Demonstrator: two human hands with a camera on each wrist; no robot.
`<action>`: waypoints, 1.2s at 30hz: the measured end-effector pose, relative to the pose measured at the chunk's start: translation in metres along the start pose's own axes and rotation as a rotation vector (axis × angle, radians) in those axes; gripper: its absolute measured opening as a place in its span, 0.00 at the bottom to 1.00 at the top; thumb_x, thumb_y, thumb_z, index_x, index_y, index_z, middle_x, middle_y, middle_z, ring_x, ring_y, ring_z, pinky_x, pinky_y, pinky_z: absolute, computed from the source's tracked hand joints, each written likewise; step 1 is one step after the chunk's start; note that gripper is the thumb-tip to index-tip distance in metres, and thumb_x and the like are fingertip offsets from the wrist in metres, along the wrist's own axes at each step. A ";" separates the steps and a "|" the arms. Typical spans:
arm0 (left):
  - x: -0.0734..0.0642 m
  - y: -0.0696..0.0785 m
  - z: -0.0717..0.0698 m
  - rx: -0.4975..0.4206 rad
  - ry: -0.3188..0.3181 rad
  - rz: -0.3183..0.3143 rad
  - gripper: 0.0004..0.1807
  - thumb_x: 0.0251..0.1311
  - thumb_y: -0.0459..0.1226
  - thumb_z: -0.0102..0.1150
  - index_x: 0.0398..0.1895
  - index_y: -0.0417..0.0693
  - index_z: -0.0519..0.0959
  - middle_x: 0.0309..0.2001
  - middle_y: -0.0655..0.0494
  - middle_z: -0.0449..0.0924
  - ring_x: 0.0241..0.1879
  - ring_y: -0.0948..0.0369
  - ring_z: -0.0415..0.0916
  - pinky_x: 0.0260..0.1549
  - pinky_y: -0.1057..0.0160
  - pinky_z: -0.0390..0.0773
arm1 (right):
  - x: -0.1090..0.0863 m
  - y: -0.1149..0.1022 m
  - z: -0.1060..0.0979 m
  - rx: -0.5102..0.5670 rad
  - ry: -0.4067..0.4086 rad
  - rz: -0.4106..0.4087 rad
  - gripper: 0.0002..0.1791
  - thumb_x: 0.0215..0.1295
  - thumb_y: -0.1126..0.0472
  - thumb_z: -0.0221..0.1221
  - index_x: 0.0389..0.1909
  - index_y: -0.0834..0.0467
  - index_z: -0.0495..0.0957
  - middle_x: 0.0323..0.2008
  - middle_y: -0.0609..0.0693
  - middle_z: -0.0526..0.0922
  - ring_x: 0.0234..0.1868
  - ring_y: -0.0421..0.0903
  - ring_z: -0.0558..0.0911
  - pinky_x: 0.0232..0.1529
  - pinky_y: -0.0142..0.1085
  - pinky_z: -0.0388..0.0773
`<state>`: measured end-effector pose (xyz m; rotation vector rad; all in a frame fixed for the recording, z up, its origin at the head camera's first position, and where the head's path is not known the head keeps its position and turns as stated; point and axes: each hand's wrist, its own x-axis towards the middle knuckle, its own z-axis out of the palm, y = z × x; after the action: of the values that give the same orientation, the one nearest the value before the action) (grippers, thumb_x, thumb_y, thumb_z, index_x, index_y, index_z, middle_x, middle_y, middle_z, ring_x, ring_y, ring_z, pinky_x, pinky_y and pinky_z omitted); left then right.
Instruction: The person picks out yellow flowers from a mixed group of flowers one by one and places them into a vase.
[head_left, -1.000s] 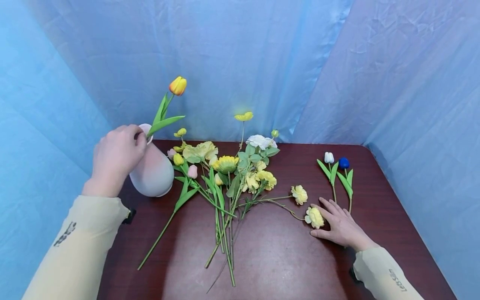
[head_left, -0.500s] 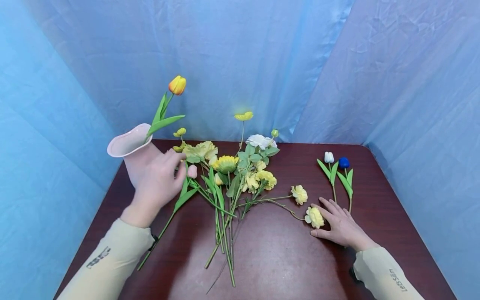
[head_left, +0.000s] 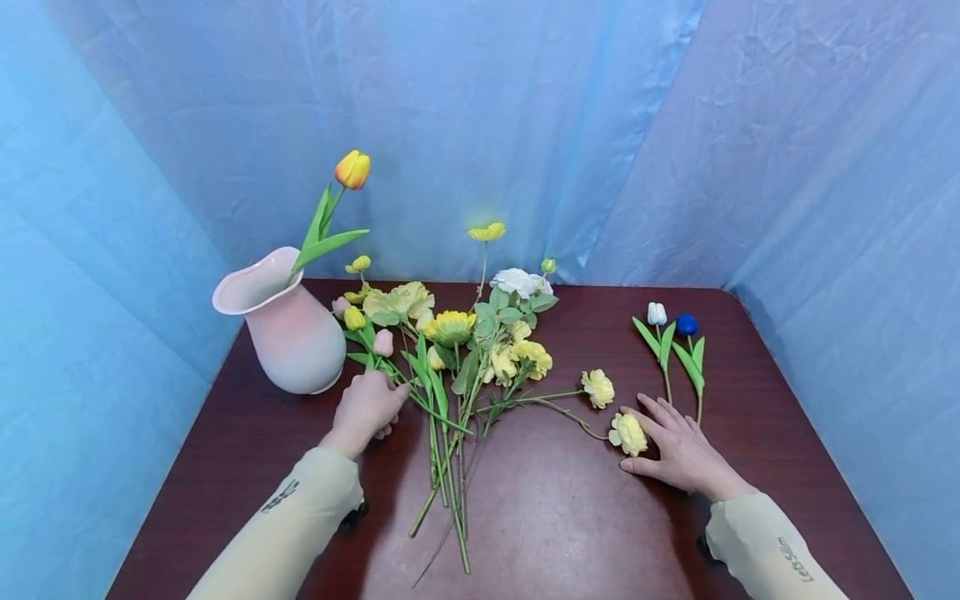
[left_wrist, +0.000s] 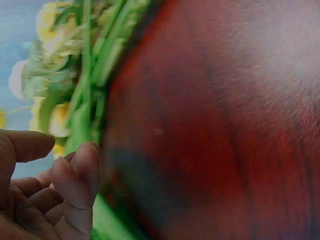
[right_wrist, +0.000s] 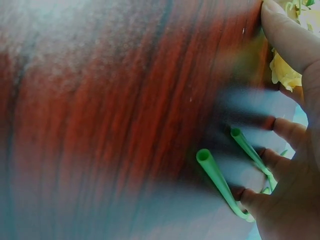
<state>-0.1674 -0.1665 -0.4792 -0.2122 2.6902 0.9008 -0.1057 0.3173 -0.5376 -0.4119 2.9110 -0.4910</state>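
Observation:
My left hand [head_left: 367, 408] is low over the tulip stems, just below a pink tulip [head_left: 382, 342] and a yellow tulip [head_left: 354, 317]. In the left wrist view its fingers [left_wrist: 75, 180] are loosely bent and apart from the thumb, with green leaves [left_wrist: 82, 127] behind. An orange-yellow tulip [head_left: 352, 169] leans in the pink-and-white vase [head_left: 296, 342] beside that hand. At the right, my right hand [head_left: 682, 450] rests spread on the table, touching or beside a pale yellow flower [head_left: 628, 434]. Two green stem ends [right_wrist: 217, 180] show near its fingers in the right wrist view.
A heap of flowers lies mid-table, including a sunflower-like yellow bloom [head_left: 452, 328] and a white flower [head_left: 519, 282], stems toward the front. A white tulip [head_left: 656, 314] and a blue tulip [head_left: 687, 325] lie at the right. Blue curtains [head_left: 480, 125] surround the dark red table [head_left: 555, 508].
My left hand has let go of the orange-yellow tulip, which stays in the vase, and has moved down and right to the tulip stems. The right hand has stayed in place.

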 end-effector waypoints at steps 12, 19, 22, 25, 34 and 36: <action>0.023 -0.013 0.025 -0.246 0.019 -0.172 0.21 0.68 0.43 0.55 0.23 0.37 0.85 0.16 0.49 0.82 0.10 0.60 0.78 0.17 0.59 0.82 | 0.001 0.001 0.004 -0.003 0.013 -0.008 0.50 0.57 0.32 0.68 0.75 0.52 0.67 0.77 0.64 0.57 0.75 0.72 0.54 0.65 0.76 0.49; 0.019 -0.022 0.021 -0.634 0.019 -0.199 0.13 0.69 0.33 0.52 0.45 0.30 0.81 0.25 0.42 0.85 0.15 0.59 0.80 0.18 0.62 0.83 | 0.001 0.002 0.004 0.001 0.015 -0.007 0.50 0.56 0.31 0.69 0.75 0.52 0.67 0.77 0.63 0.57 0.76 0.72 0.54 0.65 0.76 0.49; 0.012 -0.021 0.017 -0.720 0.008 -0.184 0.15 0.70 0.34 0.52 0.50 0.29 0.79 0.29 0.41 0.84 0.17 0.58 0.81 0.20 0.62 0.83 | 0.000 0.003 0.003 0.004 0.010 -0.005 0.50 0.56 0.32 0.69 0.75 0.51 0.67 0.78 0.63 0.56 0.76 0.72 0.53 0.65 0.76 0.48; 0.006 -0.017 0.013 -0.762 -0.003 -0.162 0.16 0.71 0.34 0.51 0.51 0.29 0.79 0.32 0.40 0.84 0.18 0.58 0.81 0.21 0.62 0.83 | 0.000 0.004 0.003 0.003 0.007 -0.006 0.50 0.56 0.32 0.69 0.76 0.51 0.66 0.78 0.63 0.56 0.76 0.72 0.53 0.65 0.76 0.48; -0.002 -0.009 0.008 -0.823 -0.038 -0.079 0.17 0.76 0.36 0.52 0.56 0.29 0.78 0.38 0.36 0.85 0.21 0.56 0.81 0.24 0.60 0.84 | 0.000 0.004 0.005 0.013 0.006 0.001 0.51 0.56 0.32 0.69 0.76 0.52 0.66 0.78 0.62 0.55 0.76 0.72 0.52 0.66 0.77 0.47; -0.002 -0.007 0.008 -0.834 -0.061 -0.057 0.18 0.77 0.37 0.51 0.57 0.30 0.78 0.38 0.37 0.85 0.23 0.55 0.81 0.24 0.60 0.84 | 0.000 0.004 0.005 0.016 0.005 0.002 0.51 0.56 0.32 0.69 0.76 0.52 0.66 0.78 0.62 0.55 0.76 0.72 0.52 0.66 0.77 0.46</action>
<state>-0.1619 -0.1669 -0.4890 -0.4155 2.0817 1.9134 -0.1059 0.3194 -0.5433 -0.4066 2.9098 -0.5160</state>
